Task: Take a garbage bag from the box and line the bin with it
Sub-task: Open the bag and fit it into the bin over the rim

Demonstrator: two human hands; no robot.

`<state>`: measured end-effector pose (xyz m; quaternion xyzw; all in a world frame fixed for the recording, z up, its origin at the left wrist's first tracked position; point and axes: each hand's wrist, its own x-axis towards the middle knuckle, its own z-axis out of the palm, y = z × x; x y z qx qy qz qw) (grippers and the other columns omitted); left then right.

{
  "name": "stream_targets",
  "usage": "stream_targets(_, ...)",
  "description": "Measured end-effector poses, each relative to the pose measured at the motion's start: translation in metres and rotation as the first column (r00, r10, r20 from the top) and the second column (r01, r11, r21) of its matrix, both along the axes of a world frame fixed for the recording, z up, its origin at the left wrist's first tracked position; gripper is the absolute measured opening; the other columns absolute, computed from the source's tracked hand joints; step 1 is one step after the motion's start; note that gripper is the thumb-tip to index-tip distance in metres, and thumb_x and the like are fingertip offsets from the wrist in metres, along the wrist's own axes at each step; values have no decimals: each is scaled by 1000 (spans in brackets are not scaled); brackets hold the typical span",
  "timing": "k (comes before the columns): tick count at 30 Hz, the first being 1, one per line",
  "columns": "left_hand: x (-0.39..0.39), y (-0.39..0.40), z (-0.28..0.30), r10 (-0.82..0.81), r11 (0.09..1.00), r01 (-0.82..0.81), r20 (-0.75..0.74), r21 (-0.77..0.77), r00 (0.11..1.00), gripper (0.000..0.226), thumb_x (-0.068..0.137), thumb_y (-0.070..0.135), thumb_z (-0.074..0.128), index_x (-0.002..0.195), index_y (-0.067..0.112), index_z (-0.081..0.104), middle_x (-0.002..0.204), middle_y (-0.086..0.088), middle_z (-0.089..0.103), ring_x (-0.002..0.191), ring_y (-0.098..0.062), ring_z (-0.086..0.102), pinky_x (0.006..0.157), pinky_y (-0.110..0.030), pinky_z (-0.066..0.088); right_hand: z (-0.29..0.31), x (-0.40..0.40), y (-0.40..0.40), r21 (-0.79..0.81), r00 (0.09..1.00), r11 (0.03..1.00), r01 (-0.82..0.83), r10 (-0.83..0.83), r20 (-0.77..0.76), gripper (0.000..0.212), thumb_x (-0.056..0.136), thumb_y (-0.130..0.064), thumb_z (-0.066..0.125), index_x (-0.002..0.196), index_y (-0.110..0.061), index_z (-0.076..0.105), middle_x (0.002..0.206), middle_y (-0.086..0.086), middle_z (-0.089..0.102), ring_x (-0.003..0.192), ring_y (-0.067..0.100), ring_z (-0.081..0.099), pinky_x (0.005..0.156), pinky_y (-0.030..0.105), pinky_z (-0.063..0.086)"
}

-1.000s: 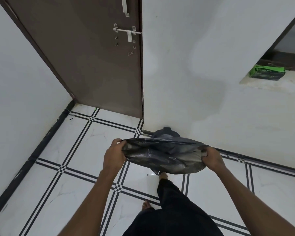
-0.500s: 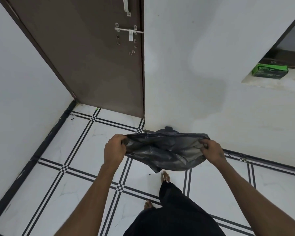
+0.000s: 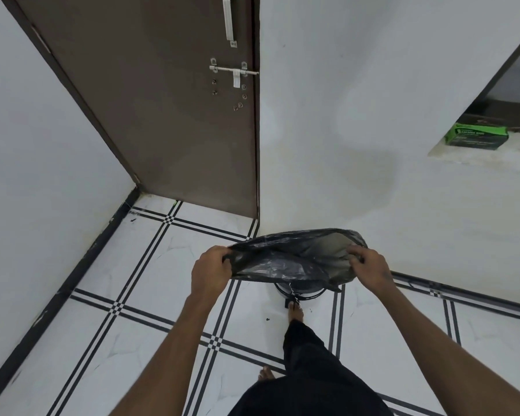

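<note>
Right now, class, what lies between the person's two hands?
In the head view, the black garbage bag stretches between the left hand and the right hand, each gripping one end of its mouth.

White tiled floor with black double lines.
Bin stands far, by the wall; bare feet nearer.

We hold the garbage bag stretched between our hands — left hand at its left edge, right hand at its right. The pedal bin sits on the floor directly beneath the bag, against the wall, our foot on its pedal. The door stands behind and to the left; the box of garbage bags rests on a ledge far right.
</note>
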<state>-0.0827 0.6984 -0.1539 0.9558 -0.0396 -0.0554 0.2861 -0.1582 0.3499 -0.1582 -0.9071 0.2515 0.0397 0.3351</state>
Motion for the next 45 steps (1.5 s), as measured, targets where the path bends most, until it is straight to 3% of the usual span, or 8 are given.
stream_targets(8,4,-5,-15,-21,999,25,-129,30,991,30,87,6,56,106,20,74,113,-1,71,98,-21,66,88,-33,52,-30,-9,-7,6,985,999,-37,38,-169,27,88,-9,60,110,-18,73,110,10,71,104,31,65,85,32,50)
stream_targets(14,8,-14,-37,-68,994,88,-245,69,967,37,89,7,55,123,14,66,124,-5,64,109,-25,62,93,-32,49,-45,-19,-5,88,919,987,-133,156,-363,54,75,4,51,121,-21,67,120,9,68,111,32,61,82,26,46)
stream_targets(19,12,-33,-52,-79,981,136,-360,136,929,39,85,11,59,122,18,68,122,-3,68,109,-24,63,92,-34,51,-58,-16,-7,165,848,967,-194,249,-467,54,72,-10,55,122,-27,64,120,4,69,108,29,64,82,27,49)
stream_targets(22,15,-47,-58,-89,973,164,-387,165,918,35,86,13,56,118,18,69,117,-3,69,106,-24,64,89,-34,51,-66,-10,-8,182,857,968,-174,239,-456,52,72,-19,54,122,-25,65,118,5,70,109,30,64,86,30,50)
stream_targets(28,39,-84,-66,-149,964,215,-355,156,923,33,86,8,53,116,13,65,117,-2,65,103,-26,64,84,-35,50,-89,16,-19,193,929,978,-74,138,-343,54,79,-2,57,127,-26,62,114,6,71,105,31,65,82,31,50)
stream_targets(31,59,-108,-72,-143,970,194,-298,148,944,40,87,3,52,125,14,60,132,3,60,106,-24,64,88,-33,51,-99,36,-27,192,971,981,28,18,-237,58,83,6,50,133,-21,58,120,9,67,108,34,63,90,35,49)
stream_targets(36,90,-143,-104,-132,977,169,-250,134,959,47,88,0,55,133,15,54,151,8,44,104,-24,66,87,-36,56,-125,68,-48,199,997,979,43,-30,-69,47,92,-11,45,133,-35,49,124,-8,55,109,19,56,91,34,47)
stream_targets(45,106,-168,-210,-166,978,186,-190,92,968,61,83,-5,64,141,7,48,155,-3,40,99,-27,70,79,-38,61,-228,86,-67,169,979,976,135,-106,-173,83,88,0,57,156,-26,19,151,8,38,133,29,45,109,38,41)
